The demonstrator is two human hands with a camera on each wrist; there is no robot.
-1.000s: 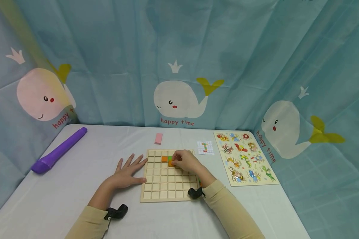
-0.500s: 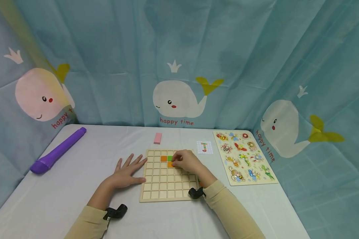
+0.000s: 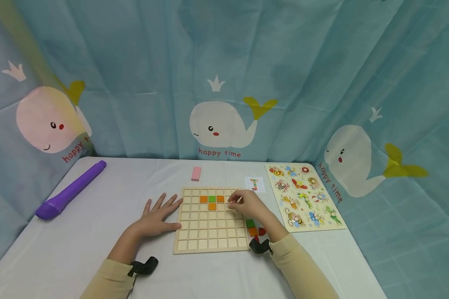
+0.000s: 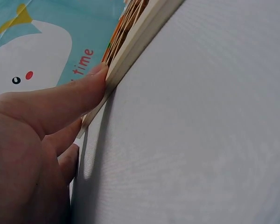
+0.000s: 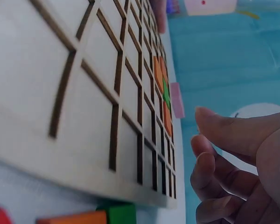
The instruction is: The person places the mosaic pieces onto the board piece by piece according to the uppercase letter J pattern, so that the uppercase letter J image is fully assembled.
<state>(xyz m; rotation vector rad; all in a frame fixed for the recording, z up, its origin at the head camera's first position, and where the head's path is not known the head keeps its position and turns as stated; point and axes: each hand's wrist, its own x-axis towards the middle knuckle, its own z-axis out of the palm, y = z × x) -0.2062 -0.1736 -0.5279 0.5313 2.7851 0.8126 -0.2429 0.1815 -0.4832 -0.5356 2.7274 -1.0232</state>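
Observation:
A wooden grid board (image 3: 209, 244) lies on the table. In its upper rows sit a green square tile (image 3: 212, 199), an orange tile (image 3: 203, 199) to its left, another orange tile (image 3: 220, 199) to its right, and a third orange tile (image 3: 212, 206) below. My left hand (image 3: 157, 218) is spread flat; thumb and fingertips touch the board's left edge, as the left wrist view also shows. Over the board's upper right hovers my right hand (image 3: 248, 203), fingers loosely bent. In the right wrist view nothing lies between thumb and fingers (image 5: 205, 170).
Right of the board lie a green tile (image 3: 250, 223), an orange tile (image 3: 252, 231) and red pieces (image 3: 262, 231). A patterned card (image 3: 255, 185), an insect puzzle board (image 3: 307, 199), a pink block (image 3: 196, 174) and a purple stick-like object (image 3: 72, 189) surround it.
My right hand has let go of the orange tile below the green one and moved right, uncovering the orange tile beside it and the loose pieces. The left hand stays put.

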